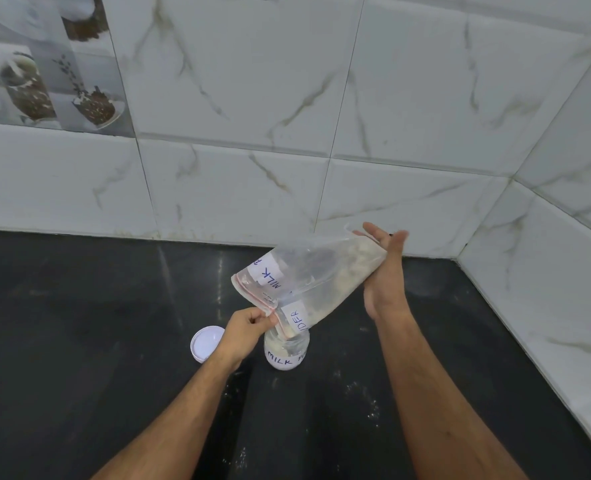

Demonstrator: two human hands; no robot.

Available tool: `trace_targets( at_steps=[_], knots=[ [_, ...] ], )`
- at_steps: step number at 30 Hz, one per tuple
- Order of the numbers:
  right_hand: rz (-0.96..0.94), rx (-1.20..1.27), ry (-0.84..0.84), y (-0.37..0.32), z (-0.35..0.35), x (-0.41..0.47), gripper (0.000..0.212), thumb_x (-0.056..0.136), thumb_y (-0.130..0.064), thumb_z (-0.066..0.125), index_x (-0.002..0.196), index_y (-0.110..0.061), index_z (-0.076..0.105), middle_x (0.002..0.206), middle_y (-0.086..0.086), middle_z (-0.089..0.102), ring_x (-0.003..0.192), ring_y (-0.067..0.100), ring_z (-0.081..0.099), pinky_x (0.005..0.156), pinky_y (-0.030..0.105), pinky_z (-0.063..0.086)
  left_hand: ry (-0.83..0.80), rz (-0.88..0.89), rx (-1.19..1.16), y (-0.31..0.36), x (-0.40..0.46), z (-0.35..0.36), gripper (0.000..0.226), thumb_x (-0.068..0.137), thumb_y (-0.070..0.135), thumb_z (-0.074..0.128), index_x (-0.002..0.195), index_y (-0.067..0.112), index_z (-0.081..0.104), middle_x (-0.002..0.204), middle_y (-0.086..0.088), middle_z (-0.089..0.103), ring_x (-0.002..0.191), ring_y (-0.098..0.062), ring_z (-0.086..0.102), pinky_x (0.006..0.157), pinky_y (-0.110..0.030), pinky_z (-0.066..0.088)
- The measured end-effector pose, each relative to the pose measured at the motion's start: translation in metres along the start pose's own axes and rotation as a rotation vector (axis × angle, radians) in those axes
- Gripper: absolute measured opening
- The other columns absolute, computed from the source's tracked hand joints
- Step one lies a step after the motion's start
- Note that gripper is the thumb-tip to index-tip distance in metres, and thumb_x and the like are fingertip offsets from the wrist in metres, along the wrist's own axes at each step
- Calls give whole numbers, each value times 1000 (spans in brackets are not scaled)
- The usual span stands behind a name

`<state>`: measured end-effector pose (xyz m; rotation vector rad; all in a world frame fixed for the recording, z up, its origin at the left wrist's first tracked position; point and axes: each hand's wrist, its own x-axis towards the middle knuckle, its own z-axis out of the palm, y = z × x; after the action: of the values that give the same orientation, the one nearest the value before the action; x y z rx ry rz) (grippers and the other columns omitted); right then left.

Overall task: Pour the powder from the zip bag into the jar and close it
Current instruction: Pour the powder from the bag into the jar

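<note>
A clear zip bag (308,275) with a white "MILK" label hangs tilted over the jar (286,351), its open red-striped mouth pointing down into the jar's opening. White powder clings inside the bag's raised end and lower edge. My left hand (249,327) pinches the bag's mouth just above the jar. My right hand (386,271) lies flat with fingers straight against the bag's raised bottom end. The small clear jar stands on the counter, labelled "MILK", with white powder inside. Its white lid (206,342) lies on the counter to the jar's left.
The black counter (79,323) meets white marble-look wall tiles (252,188) behind and on the right, forming a corner (460,259) at the back right. Specks of spilled powder (367,400) dot the counter in front of the jar.
</note>
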<state>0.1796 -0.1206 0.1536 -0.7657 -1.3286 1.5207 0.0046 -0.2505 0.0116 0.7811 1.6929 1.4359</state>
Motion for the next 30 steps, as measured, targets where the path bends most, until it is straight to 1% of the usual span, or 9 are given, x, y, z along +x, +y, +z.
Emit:
trace_targets(
  at_steps=[3, 7, 9, 12, 16, 19, 24, 27, 30],
  knots=[
    [73, 71, -32, 0, -5, -2, 99, 77, -84, 13, 140, -21, 55, 140, 3, 63, 128, 20, 61, 107, 40, 46, 7, 19, -16, -2, 1, -1, 16, 91, 18, 71, 78, 10, 76, 74, -2, 68, 73, -10, 61, 77, -26, 50],
    [80, 70, -21, -1, -6, -6, 101, 75, -87, 14, 143, -23, 53, 141, 1, 63, 129, 20, 60, 112, 46, 43, 20, 18, -12, -3, -1, 1, 21, 91, 19, 71, 90, -2, 74, 83, -18, 68, 80, -17, 62, 84, -35, 52],
    [75, 48, -11, -3, -5, -8, 113, 65, -99, 24, 142, -21, 54, 136, 0, 66, 124, 17, 64, 109, 44, 46, 30, 21, -2, -2, -2, 1, 19, 91, 18, 71, 88, 0, 74, 83, -16, 71, 79, -15, 64, 84, -35, 54],
    [71, 49, 9, -2, -6, -9, 131, 40, -107, 43, 139, -23, 54, 127, -6, 70, 115, 10, 68, 100, 37, 51, 35, 20, 21, -2, -2, 2, 16, 92, 17, 69, 79, 8, 74, 66, 6, 69, 65, 1, 62, 70, -20, 52],
    [66, 37, -52, 2, -6, -14, 126, 43, -105, 45, 140, -26, 56, 136, -2, 66, 125, 17, 62, 108, 44, 47, 53, 27, 29, -2, -3, 3, 33, 92, 15, 69, 59, 20, 64, 50, 16, 54, 50, 3, 50, 56, -12, 43],
    [117, 106, -17, 5, -7, -16, 137, 43, -105, 43, 154, -25, 38, 149, -1, 55, 134, 21, 55, 111, 50, 43, 50, 19, 24, -2, -3, 4, 27, 92, 16, 69, 65, 15, 67, 53, 14, 55, 54, 2, 50, 60, -15, 44],
    [88, -40, -143, 8, -5, -23, 106, 59, -101, 38, 137, -31, 58, 135, 3, 65, 130, 27, 58, 105, 58, 48, 39, 24, -4, -3, -3, 3, 16, 93, 19, 68, 84, 7, 75, 72, 6, 70, 73, -6, 64, 77, -27, 53],
    [59, -81, -280, 14, -6, -30, 122, 56, -100, 42, 151, -22, 43, 147, 9, 56, 137, 28, 53, 108, 61, 45, 43, 15, -25, -4, -4, 3, 19, 93, 19, 68, 87, 1, 73, 76, 0, 70, 77, -11, 63, 81, -33, 53],
    [-30, -233, -351, 13, 0, -35, 126, 57, -95, 55, 153, -14, 37, 148, 13, 54, 138, 29, 51, 109, 53, 47, 42, 0, -43, -2, -5, 5, 21, 94, 19, 67, 90, -1, 71, 86, -11, 74, 85, -17, 66, 86, -36, 53]
  ],
)
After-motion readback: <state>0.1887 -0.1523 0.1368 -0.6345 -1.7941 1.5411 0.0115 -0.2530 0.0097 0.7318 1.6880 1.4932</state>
